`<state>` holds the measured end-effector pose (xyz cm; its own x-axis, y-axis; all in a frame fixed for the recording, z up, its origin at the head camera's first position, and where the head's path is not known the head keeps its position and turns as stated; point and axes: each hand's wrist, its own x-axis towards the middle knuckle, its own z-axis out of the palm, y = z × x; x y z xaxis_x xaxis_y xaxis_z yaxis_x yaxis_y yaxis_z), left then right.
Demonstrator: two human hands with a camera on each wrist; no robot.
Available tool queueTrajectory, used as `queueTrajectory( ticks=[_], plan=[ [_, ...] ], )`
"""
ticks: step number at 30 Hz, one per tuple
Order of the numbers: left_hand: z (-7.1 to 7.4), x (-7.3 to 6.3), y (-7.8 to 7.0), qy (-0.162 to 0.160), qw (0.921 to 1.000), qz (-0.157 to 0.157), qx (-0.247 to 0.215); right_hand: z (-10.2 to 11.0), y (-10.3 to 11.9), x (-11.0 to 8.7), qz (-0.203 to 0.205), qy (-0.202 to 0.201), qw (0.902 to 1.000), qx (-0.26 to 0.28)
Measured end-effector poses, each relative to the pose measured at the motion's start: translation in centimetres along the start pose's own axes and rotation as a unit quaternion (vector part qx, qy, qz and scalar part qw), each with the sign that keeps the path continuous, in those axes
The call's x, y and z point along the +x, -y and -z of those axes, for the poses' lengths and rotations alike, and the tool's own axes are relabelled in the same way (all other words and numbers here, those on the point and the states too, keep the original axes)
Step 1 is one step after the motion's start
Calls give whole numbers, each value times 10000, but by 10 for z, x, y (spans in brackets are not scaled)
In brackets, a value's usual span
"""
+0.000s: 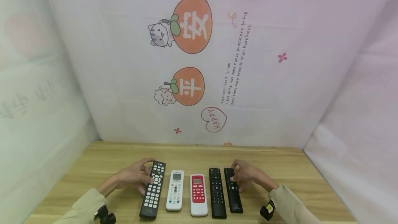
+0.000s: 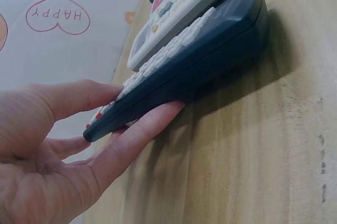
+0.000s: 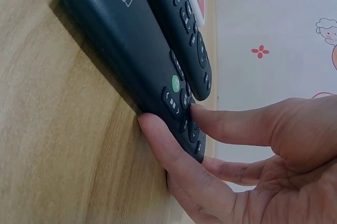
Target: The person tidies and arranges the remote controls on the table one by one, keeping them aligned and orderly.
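Observation:
At the left end of a row of remote controls, my left hand (image 1: 132,176) grips a black remote with white buttons (image 1: 150,196). In the left wrist view the thumb presses its button face and the fingers reach under its side and far end, which is tilted up off the table. My right hand (image 1: 247,175) holds the slim black remote (image 1: 235,196) at the right end of the row. The right wrist view shows the thumb on its buttons, one fingertip along its side edge and another finger at its far end.
Between the hands lie a white remote (image 1: 175,191), a red and white remote (image 1: 198,196) and a long black remote (image 1: 217,194), side by side on the wooden table (image 1: 273,161). A printed white cloth (image 1: 130,78) hangs behind; more cloth closes both sides.

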<state>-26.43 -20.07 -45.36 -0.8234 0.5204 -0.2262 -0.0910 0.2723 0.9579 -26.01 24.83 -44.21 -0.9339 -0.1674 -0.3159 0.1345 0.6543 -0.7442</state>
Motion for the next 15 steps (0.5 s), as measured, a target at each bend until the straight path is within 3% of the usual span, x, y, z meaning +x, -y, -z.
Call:
queueTrajectory(
  ticks=[6,15],
  plan=[
    [-2,0,0,-15,9998,153,133,1,2,0,-6,8,10000,-62],
    [-4,1,7,3,9997,255,-28,1,2,-2,34,107,9999,-70]
  ],
)
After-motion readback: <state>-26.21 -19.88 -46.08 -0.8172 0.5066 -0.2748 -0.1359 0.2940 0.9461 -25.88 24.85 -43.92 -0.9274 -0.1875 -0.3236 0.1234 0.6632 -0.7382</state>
